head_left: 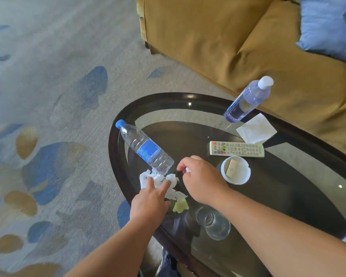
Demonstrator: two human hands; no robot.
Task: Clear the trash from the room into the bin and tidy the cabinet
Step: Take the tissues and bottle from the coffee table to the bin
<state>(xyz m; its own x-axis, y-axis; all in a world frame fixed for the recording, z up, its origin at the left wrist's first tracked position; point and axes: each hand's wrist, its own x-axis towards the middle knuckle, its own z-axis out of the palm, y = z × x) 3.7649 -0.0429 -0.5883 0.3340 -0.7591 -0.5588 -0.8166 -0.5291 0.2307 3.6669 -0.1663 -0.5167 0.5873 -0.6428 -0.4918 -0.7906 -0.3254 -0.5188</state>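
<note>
Head view: on the dark-rimmed glass worktop (116, 156), the crumpled tissue heap (158, 179) lies near the rim at 9 o'clock of the oval. The left hand (150, 202) comes in from 6 o'clock, and its fingers (166, 185) are spread and straight, with the tips resting on the heap. The right hand (202, 180) is just beside the heap at its 3 o'clock. Its fingers (181, 166) are curled and pinch a small tissue piece (187, 169). A blue-capped bottle (146, 149) touches the heap with its base, and its cap points to 10 o'clock. A yellowish scrap (180, 205) lies at 5 o'clock of the heap, with a clear glass (214, 222) beyond it, under the right forearm. A white ashtray (246, 176) holding a small tan card sits at 3 o'clock of the right hand. A remote (236, 149) lies just at 12 o'clock of the ashtray. Farther toward 1 o'clock are a folded napkin (256, 129) and a white-capped bottle (248, 98). A mustard sofa (208, 37) with a blue cushion (328, 27) fills the top from 12 to 2 o'clock. Patterned carpet (48, 96) covers the floor from 7 to 11 o'clock.
</note>
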